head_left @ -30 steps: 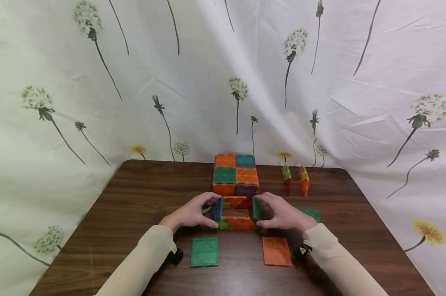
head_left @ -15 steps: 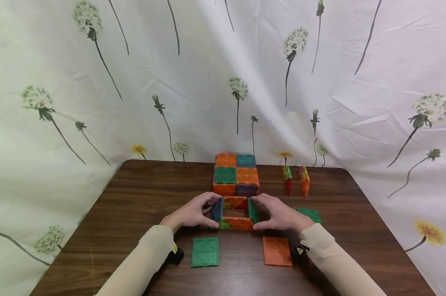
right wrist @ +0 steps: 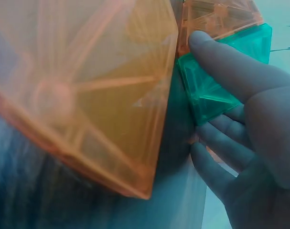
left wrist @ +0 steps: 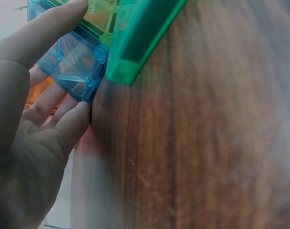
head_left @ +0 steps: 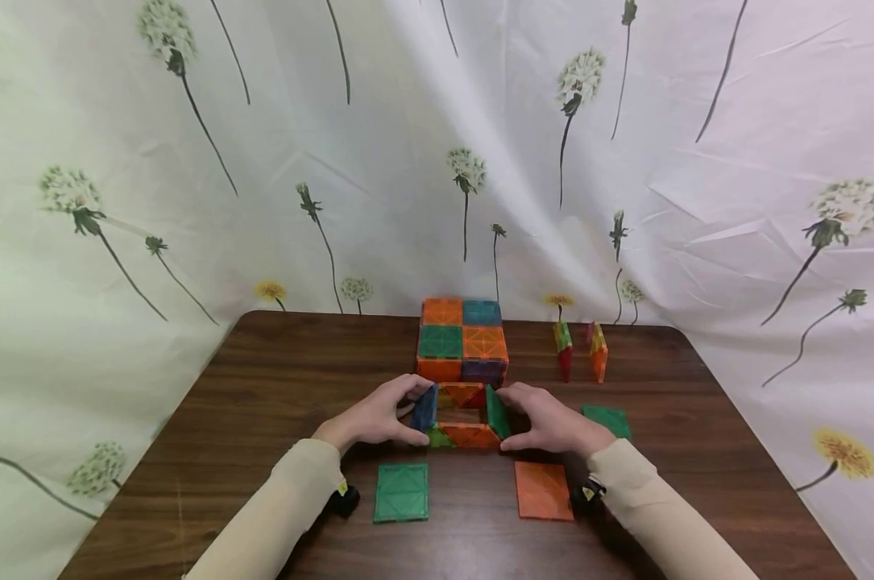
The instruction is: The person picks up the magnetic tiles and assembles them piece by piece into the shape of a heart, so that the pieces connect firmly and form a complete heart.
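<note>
A low box frame of translucent magnetic tiles stands mid-table in the head view. Its front wall (head_left: 471, 436) is lime and orange; its back wall (head_left: 460, 395) is orange, yellow and red. My left hand (head_left: 374, 415) holds the upright blue magnetic tile (head_left: 425, 409) at the left end, thumb at the near edge and fingers at the far one. At the right end, my right hand (head_left: 552, 419) grips a green magnetic tile (head_left: 496, 412) the same way. That tile leans at a slant against the walls. In the right wrist view the green tile meets an orange one (right wrist: 216, 19).
A finished-looking tile block (head_left: 462, 342) stands just behind the frame. Flat on the table lie a green tile (head_left: 401, 493), an orange tile (head_left: 544, 491) and another green tile (head_left: 607, 420). Two upright tile stacks, one red-green (head_left: 563, 352) and one orange-yellow (head_left: 598, 354), stand at the back right.
My right hand has brought the green tile leftward against the ends of the walls, and its near edge has since swung slightly right. My left hand stays in place on the blue tile.
</note>
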`<state>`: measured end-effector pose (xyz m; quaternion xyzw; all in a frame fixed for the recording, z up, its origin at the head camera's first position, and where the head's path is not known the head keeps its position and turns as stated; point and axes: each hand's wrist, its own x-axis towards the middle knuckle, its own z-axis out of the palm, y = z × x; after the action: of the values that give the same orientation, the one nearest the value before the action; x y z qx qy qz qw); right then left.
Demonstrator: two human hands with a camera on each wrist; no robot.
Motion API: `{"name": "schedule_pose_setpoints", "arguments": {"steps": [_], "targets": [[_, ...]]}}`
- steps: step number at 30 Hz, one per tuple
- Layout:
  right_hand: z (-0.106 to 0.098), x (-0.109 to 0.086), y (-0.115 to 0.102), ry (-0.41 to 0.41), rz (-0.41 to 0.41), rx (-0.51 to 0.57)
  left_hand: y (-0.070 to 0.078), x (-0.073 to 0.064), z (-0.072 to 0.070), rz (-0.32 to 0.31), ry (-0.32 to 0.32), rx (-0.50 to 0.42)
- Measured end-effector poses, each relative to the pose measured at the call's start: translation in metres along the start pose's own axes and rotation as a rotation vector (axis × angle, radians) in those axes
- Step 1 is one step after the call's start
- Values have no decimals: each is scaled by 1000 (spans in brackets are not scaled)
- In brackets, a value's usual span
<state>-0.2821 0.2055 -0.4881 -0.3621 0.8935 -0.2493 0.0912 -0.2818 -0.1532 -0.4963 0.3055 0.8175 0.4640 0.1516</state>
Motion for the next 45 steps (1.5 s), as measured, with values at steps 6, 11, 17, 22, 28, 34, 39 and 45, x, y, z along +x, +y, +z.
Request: {"name": "schedule_pose_setpoints", "arguments": {"steps": [6,11,17,22,28,34,39,45], "targets": [[-9,-5,1,-16,-2,-28,-1,1,-2,-9,1,11],[-26,-25,14,31,13,-95,-3,2,-1,-15,-11,5],[-48,-62,38,87,94,-192,-4,2,1,-12,-15,-4],[-59,-92,56,58,205,-187,-4,1,2,-12,-15,-5],[-59,-109,68,8,250,-196,-4,1,0,-19,-5,3],[-60,-112,71,40,220,-216,-4,1,0,-25,-9,-4],[-60,-114,73,48,204,-225,-4,0,1,-31,-3,-12],[-56,-114,74,99,188,-222,-5,-1,0,-28,-1,-17]]}}
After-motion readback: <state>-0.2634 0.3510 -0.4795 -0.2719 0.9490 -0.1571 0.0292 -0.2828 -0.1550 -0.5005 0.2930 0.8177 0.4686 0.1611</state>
